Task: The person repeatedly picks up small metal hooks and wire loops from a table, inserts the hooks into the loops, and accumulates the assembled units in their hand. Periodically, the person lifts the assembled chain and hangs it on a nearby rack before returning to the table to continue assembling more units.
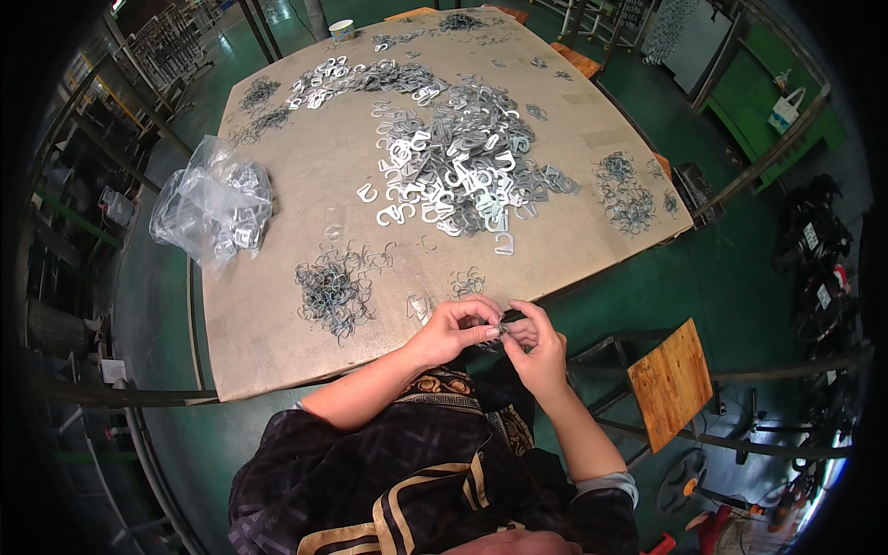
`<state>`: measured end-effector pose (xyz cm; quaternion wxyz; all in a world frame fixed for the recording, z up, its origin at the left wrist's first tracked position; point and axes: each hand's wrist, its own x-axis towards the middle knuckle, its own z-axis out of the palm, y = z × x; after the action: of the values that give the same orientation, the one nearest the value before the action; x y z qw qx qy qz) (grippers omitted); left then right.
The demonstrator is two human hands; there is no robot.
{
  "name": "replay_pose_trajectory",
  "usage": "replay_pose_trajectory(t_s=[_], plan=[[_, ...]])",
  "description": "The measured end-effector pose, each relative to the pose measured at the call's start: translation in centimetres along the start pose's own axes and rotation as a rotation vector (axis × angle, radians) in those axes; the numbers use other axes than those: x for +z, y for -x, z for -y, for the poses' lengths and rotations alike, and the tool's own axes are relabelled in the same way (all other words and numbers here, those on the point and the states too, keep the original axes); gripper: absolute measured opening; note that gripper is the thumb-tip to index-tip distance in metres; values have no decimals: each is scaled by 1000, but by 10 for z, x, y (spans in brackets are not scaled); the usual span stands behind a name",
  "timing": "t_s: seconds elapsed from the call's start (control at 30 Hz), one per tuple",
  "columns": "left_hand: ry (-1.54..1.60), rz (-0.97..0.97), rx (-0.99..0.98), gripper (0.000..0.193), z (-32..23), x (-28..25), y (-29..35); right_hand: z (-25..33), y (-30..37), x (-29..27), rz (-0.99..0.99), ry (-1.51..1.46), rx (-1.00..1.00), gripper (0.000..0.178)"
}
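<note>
At the table's front edge my left hand (455, 329) and my right hand (538, 350) meet, fingertips pinched together. Between them is a small grey metal piece (502, 329), mostly covered by the fingers, so its exact shape cannot be made out. Just beyond my left hand lie a few thin bent wire clips (465, 280) and a flat silver piece (419, 306). A larger heap of wire clips (333, 291) sits to the left. Farther off, in the middle, spreads a big pile of flat silver metal hooks (462, 157).
The brown-covered table (287, 194) has a clear plastic bag (215, 203) of metal parts at its left edge. More wire clips (627, 194) lie at the right. A paper cup (341, 30) stands at the far edge. A wooden stool (671, 384) is to my right.
</note>
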<state>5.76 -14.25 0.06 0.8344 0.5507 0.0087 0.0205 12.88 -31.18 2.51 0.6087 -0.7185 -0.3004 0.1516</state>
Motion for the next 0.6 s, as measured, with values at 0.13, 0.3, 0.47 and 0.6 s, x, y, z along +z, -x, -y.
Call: replay_pose_trajectory(t_s=[0.13, 0.3, 0.47, 0.6], plan=[[-10, -10, 18, 8, 7, -1, 1, -1, 1, 2, 47, 66, -21, 44], [-239, -20, 132, 6, -6, 4, 11, -8, -13, -14, 84, -79, -139, 40], [-339, 48, 122, 5, -6, 11, 20, -66, -74, -15, -121, 327, 41, 39], [-337, 66, 154, 8, -6, 20, 24, -110, -120, 9, -242, 806, 104, 53]])
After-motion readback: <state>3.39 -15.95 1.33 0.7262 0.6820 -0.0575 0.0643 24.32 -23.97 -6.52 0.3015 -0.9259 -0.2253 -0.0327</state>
